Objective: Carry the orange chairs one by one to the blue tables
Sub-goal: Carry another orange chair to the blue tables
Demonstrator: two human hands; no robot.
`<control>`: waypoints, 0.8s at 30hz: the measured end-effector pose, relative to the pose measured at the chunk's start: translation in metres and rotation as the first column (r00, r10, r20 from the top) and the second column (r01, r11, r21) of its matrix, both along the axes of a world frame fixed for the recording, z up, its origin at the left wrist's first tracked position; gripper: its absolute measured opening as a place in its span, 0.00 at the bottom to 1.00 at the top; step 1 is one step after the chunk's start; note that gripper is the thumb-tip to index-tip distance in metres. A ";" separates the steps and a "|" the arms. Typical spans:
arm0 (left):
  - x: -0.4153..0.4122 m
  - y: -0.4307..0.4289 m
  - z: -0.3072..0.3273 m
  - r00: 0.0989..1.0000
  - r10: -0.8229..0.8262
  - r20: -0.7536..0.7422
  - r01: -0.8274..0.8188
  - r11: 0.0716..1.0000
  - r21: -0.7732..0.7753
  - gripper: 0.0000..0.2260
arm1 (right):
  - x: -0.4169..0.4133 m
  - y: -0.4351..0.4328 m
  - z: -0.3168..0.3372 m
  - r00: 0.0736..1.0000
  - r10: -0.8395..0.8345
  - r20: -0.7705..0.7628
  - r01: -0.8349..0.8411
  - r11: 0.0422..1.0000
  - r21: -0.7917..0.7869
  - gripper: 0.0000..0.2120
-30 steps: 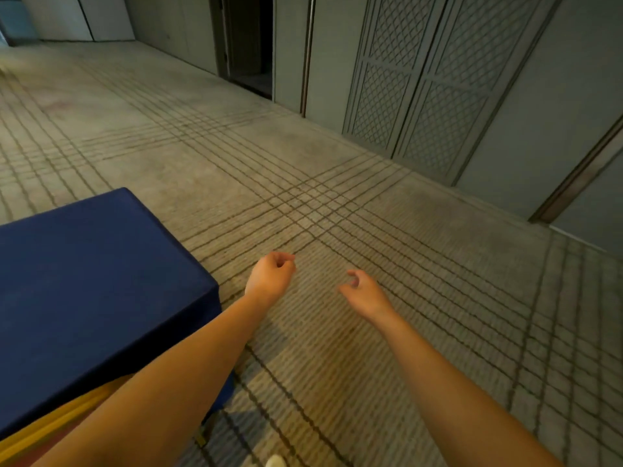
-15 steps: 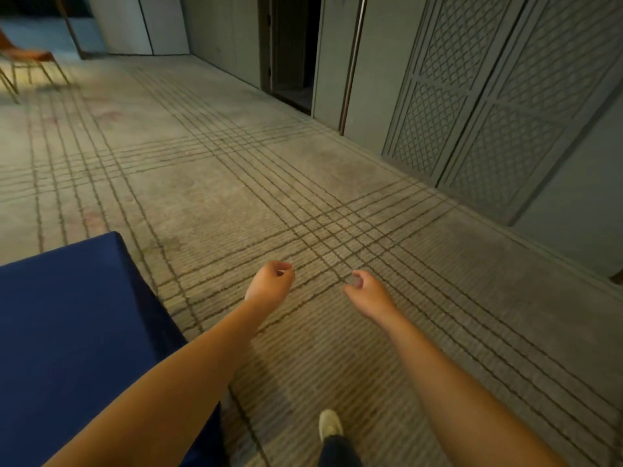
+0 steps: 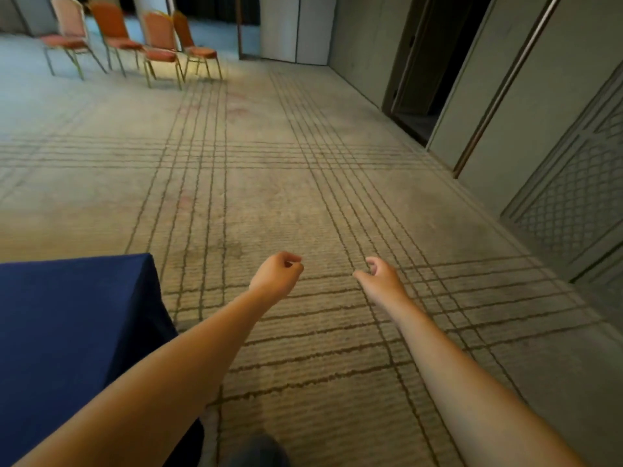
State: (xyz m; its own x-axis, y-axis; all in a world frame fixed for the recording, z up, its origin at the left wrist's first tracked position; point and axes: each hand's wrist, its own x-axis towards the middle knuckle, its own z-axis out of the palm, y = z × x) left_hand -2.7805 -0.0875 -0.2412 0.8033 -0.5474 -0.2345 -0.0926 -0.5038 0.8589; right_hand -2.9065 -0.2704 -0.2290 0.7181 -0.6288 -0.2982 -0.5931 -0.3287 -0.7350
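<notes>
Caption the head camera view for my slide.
Left hand and right hand empty beside blue table; orange chairs far ahead.

The blue cloth-draped surface [image 3: 74, 315] stands near left on the line-patterned beige carpet [image 3: 269, 197]. The row of four orange padded chairs [image 3: 160, 56] sits far behind it, well apart. A dark open doorway [image 3: 419, 92] lies along the right wall.

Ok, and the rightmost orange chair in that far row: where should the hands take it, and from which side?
On the rightmost orange chair, likely the top of the backrest with one hand and the front edge of the seat with the other, coming from its right. It stands upright, the carpet is open on that side, and a neighbouring chair crowds its left.
</notes>
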 end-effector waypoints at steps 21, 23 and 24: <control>0.543 -0.108 0.053 0.933 0.359 0.015 -0.353 0.924 -0.149 0.10 | 0.594 -0.123 0.054 0.958 0.252 0.139 -0.244 0.967 -0.076 0.28; 0.596 -0.115 0.047 0.924 0.381 0.024 -0.375 0.918 -0.133 0.10 | 0.652 -0.134 0.049 0.950 0.281 0.136 -0.275 0.960 -0.059 0.28; 0.622 -0.119 0.045 0.918 0.395 0.027 -0.389 0.912 -0.131 0.10 | 0.679 -0.139 0.048 0.945 0.294 0.140 -0.289 0.956 -0.059 0.28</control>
State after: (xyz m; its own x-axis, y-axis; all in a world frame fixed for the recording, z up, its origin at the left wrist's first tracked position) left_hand -2.1587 -0.2068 -0.1961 0.9683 -0.2075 -0.1392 0.0453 -0.4019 0.9145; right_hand -2.2276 -0.4099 -0.1808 0.9055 -0.3942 -0.1570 -0.3547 -0.5001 -0.7900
